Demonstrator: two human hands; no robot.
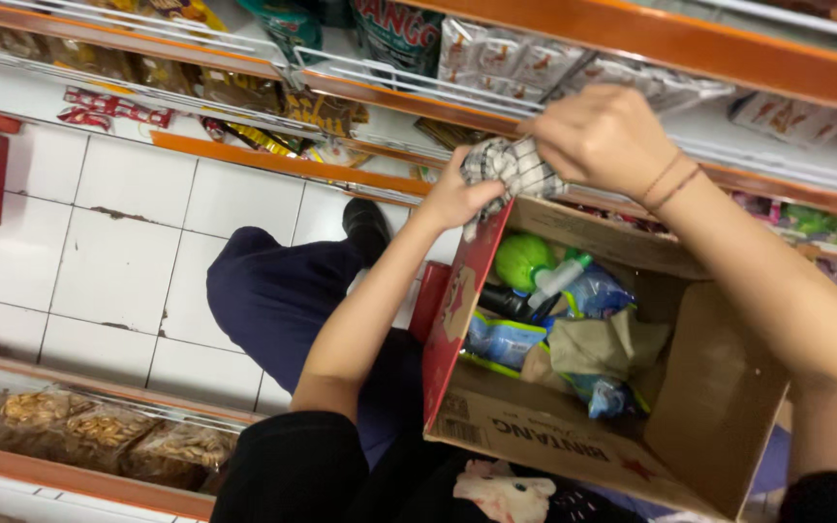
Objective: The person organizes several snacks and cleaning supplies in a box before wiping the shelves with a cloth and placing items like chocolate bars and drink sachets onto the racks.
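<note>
Checked cloth [511, 169], black and white, sits bunched between both hands right above the near-left corner of the open cardboard box [709, 407], just in front of the orange-edged shop shelves [632, 39]. Left hand [452, 199] pinches its lower left end, fingers curled closed on the fabric; right hand [601, 136] clenches over its upper right end from above. Its long axis runs roughly from lower left to upper right, from one grip to the other, so neither hand is nearer, both touch it. Directly beneath the cloth lies the box's raised red flap [462, 310], and deeper inside sit a green bottle [523, 260], blue packets [501, 339] and crumpled brown paper [607, 344]. White tiled floor [118, 261] shows to the left
</note>
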